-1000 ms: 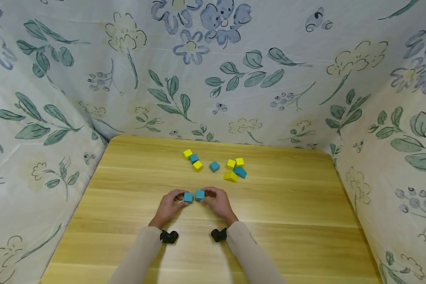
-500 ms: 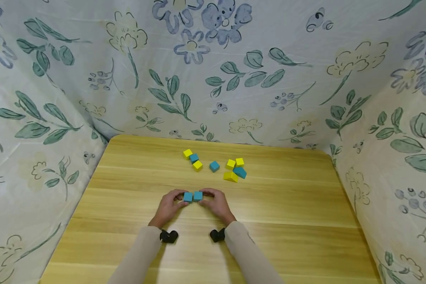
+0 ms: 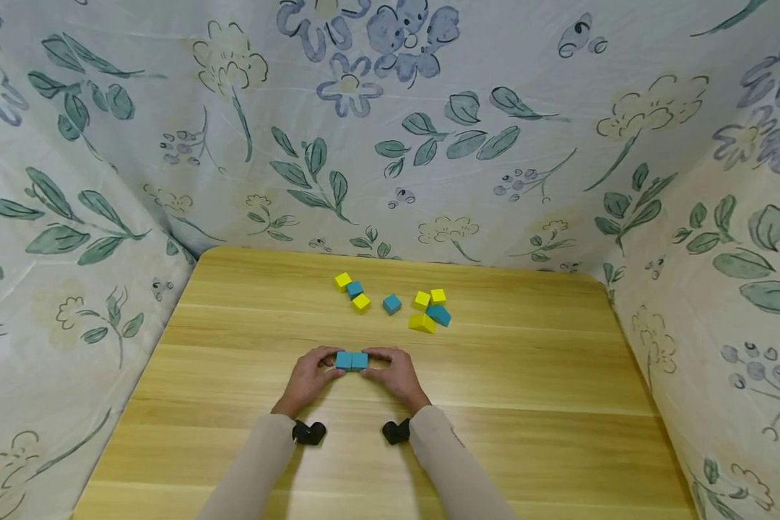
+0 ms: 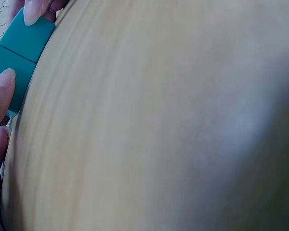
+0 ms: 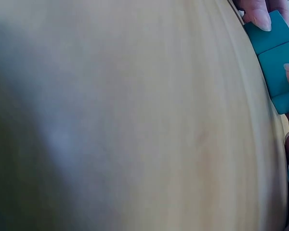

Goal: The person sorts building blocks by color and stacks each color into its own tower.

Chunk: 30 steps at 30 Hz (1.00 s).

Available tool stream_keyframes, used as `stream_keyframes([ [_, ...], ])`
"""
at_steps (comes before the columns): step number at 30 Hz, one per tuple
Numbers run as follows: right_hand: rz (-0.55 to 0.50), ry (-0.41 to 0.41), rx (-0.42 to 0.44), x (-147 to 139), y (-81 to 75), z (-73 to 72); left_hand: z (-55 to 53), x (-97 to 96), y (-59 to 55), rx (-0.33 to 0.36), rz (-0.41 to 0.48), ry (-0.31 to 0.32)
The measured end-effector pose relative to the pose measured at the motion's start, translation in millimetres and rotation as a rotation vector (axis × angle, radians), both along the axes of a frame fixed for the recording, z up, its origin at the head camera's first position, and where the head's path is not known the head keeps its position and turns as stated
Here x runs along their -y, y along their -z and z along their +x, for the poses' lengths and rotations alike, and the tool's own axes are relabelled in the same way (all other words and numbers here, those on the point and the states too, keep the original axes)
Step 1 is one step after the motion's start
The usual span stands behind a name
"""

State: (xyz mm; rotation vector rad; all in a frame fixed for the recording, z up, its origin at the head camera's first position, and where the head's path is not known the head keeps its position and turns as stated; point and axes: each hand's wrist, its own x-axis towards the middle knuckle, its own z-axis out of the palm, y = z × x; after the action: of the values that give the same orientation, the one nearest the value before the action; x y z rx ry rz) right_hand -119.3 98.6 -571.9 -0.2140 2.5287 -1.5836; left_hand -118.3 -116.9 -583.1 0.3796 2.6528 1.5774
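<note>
Left hand (image 3: pixel 308 378) pinches the left blue cube (image 3: pixel 344 361), right hand (image 3: pixel 394 376) pinches the right blue cube (image 3: pixel 360 361). Thumbs on the near side, fingers round the far side. Hands themselves apart, the cube pair between them. The two cubes sit side by side, touching, flush along a thin seam (both wrist views show it, cut off at the frame edge). Pair is on the person's side of the lone blue cube (image 3: pixel 392 305) and to its left; can't tell if it rests on the worktop (image 3: pixel 526 361).

Left of the lone blue cube, a slanted row: upper yellow cube (image 3: pixel 343 282), small blue cube (image 3: pixel 354 289), lower yellow cube (image 3: pixel 361 303). Right of the lone blue cube, a loose cluster: inner yellow cube (image 3: pixel 422 300), outer yellow cube (image 3: pixel 438 297), blue angular block (image 3: pixel 438 315), yellow wedge-like block (image 3: pixel 422 323).

Beige sleeves (image 3: pixel 250 469) and black wrist devices (image 3: pixel 309 433) are on the person's side of the lone blue cube; floral cloth (image 3: pixel 390 166) hangs beyond it.
</note>
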Motion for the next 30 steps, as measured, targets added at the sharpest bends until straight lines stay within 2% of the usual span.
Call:
stream_keyframes([
  [7, 0.002, -0.001, 0.013, 0, -0.4, -0.2, 0.4, 1.0, 1.0, -0.037, -0.020, 0.008],
  [13, 0.002, -0.011, 0.038, -1, -2.3, -0.3, 0.0, 1.4, 1.7, -0.017, -0.012, 0.008],
  [23, -0.101, -0.023, 0.067, -8, -1.7, 1.4, 0.4, 1.2, 1.1, -0.010, -0.029, 0.007],
  [26, -0.172, 0.010, 0.047, -12, -0.4, 0.5, 0.6, 0.9, 0.3, 0.001, -0.028, 0.006],
  [30, -0.280, 0.121, 0.020, -14, 1.0, -2.9, 1.2, 1.0, -0.7, 0.007, -0.029, 0.012],
])
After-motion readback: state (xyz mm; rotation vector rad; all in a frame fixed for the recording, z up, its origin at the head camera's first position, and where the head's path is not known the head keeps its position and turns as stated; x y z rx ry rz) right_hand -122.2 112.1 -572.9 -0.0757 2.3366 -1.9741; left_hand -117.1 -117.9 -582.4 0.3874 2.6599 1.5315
